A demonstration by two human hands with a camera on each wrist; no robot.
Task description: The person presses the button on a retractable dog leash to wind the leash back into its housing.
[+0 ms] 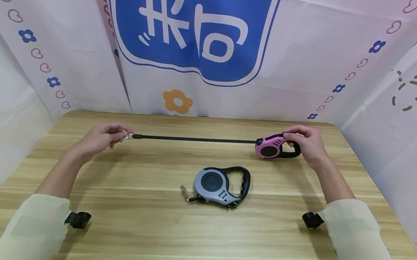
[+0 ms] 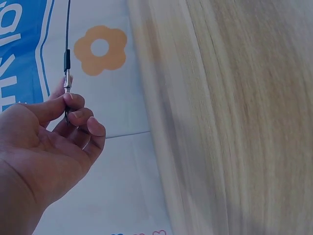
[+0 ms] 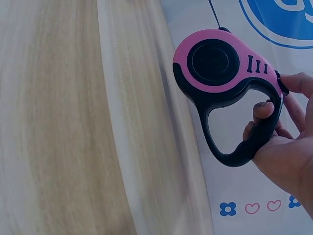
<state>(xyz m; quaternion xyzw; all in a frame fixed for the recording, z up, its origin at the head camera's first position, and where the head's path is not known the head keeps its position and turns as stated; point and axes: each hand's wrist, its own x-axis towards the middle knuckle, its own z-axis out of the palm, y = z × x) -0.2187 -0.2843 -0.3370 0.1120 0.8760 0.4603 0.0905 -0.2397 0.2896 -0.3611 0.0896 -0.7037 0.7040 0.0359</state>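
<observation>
A pink and black retractable dog leash is held by its handle in my right hand. In the right wrist view the fingers curl through the black handle loop of the leash, and the thumb touches the button on top. Its black strap runs taut to the left. My left hand pinches the metal clip at the strap's end, seen also in the left wrist view as a clip between thumb and fingers. Nearer me, a grey-blue and black retractable leash lies on the table.
The wooden table meets a printed white cloth at the back, with more cloth at both sides. The grey-blue leash's own metal clip lies to its left. A black wrist camera sits by the left sleeve, another by the right.
</observation>
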